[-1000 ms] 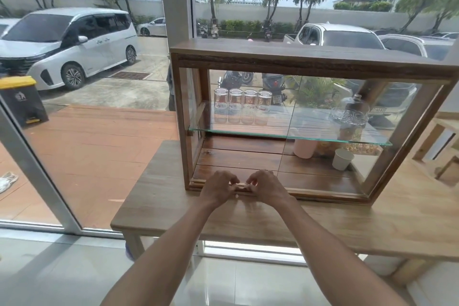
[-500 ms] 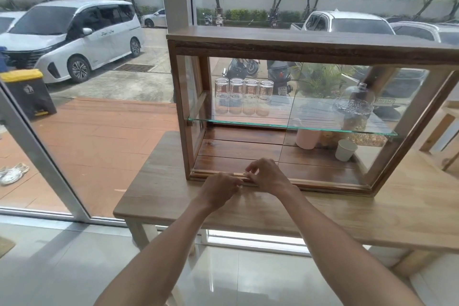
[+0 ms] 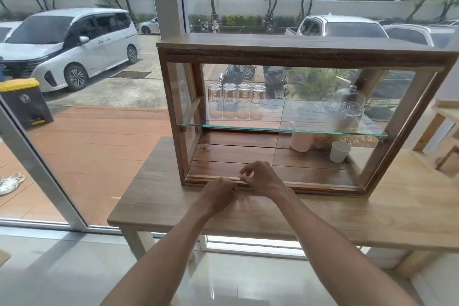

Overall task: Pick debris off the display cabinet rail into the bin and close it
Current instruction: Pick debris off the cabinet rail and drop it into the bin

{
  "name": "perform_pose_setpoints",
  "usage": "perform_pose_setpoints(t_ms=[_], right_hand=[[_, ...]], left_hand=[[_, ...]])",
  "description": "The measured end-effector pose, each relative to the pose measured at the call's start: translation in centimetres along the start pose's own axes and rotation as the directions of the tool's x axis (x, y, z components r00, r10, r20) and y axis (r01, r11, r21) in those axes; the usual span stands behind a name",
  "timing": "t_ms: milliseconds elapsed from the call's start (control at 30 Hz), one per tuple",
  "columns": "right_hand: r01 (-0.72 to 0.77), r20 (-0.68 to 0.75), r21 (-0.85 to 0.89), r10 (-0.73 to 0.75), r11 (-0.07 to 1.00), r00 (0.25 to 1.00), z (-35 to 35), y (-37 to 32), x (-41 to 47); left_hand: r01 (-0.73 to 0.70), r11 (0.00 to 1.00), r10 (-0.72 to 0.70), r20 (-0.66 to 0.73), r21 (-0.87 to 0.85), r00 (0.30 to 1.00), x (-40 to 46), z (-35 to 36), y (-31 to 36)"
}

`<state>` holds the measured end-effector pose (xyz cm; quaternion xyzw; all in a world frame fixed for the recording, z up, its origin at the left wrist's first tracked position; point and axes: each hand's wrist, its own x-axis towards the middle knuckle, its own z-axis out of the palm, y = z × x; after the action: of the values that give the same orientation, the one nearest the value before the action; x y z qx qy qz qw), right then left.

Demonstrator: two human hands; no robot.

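The wooden display cabinet point(image 3: 298, 51) with glass sides stands on a wooden table point(image 3: 372, 216). Its bottom front rail point(image 3: 320, 184) runs along the cabinet's lower edge. My left hand point(image 3: 217, 195) rests at the rail's left part with its fingers curled shut, and whether it holds anything is hidden. My right hand point(image 3: 260, 179) is just right of it over the rail, thumb and forefinger pinched on a small pale bit of debris point(image 3: 240, 176). The cabinet's left half is open at the front, and a sliding glass pane point(image 3: 323, 156) covers the right half.
Inside, several upturned glasses point(image 3: 236, 97) and a glass dome point(image 3: 346, 107) stand on the glass shelf; a pink container point(image 3: 301, 141) and a white cup point(image 3: 339, 151) sit below. Outside the window stands a grey bin with a yellow lid point(image 3: 23, 104). A wooden rack point(image 3: 444, 131) is at the right.
My left hand has drawn back from the rail toward the table edge and closed. My right hand has lifted slightly off the rail with its fingertips pinched.
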<state>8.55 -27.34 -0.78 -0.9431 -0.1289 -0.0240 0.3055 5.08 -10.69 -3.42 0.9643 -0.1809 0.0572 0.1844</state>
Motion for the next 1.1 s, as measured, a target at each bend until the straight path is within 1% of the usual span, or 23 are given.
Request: perform_pose_setpoints(t_ms=[100,167,267,400,500,633,733,833,933,1000,1100], right_hand=[[0.002,0.001,0.004,-0.002,1.000,1.000,0.0,-0.1,0.0],[0.004,-0.001,0.008,-0.004,1.000,1.000,0.0,-0.2,-0.1],[0.007,-0.007,0.009,-0.007,1.000,1.000,-0.2,-0.2,-0.3],[0.029,-0.008,0.003,-0.029,1.000,1.000,-0.6,-0.1,-0.8],[0.065,0.018,-0.005,-0.065,0.998,0.998,-0.5,-0.7,-1.3],[0.084,0.048,-0.003,-0.084,0.996,0.995,0.1,-2.0,-1.7],[0.096,0.077,-0.013,-0.095,0.995,0.992,1.3,-3.6,-2.5],[0.119,0.125,-0.006,-0.117,0.993,0.985,3.0,-5.5,-3.2],[0.146,0.170,0.002,-0.144,0.989,0.975,4.9,-7.4,-3.7],[0.165,0.214,0.008,-0.163,0.986,0.963,6.5,-8.9,-4.2],[0.189,0.302,0.061,-0.198,0.980,0.932,9.5,-11.7,-5.0]], left_hand=[[0.085,0.995,-0.086,-0.024,-0.047,0.996,0.0,0.1,0.3],[0.120,0.990,-0.122,-0.016,-0.073,0.992,0.0,0.2,0.3],[0.097,0.989,-0.096,0.013,-0.110,0.995,-0.1,0.1,0.0],[0.093,0.994,-0.091,0.045,-0.050,0.995,-0.9,-0.6,-0.6],[0.099,0.995,-0.097,0.057,-0.032,0.994,-1.9,-1.2,-1.4],[0.152,0.985,-0.149,0.035,-0.084,0.988,-3.9,-2.0,-3.0],[0.235,0.956,-0.238,0.002,-0.177,0.971,-5.6,-2.4,-4.5],[0.338,0.874,-0.372,-0.031,-0.348,0.928,-7.3,-3.5,-6.5],[0.426,0.731,-0.499,0.008,-0.533,0.866,-9.8,-5.0,-8.7],[0.450,0.634,-0.547,0.046,-0.629,0.836,-12.3,-6.0,-10.3],[0.457,0.507,-0.603,0.079,-0.731,0.794,-17.0,-7.3,-12.7]])
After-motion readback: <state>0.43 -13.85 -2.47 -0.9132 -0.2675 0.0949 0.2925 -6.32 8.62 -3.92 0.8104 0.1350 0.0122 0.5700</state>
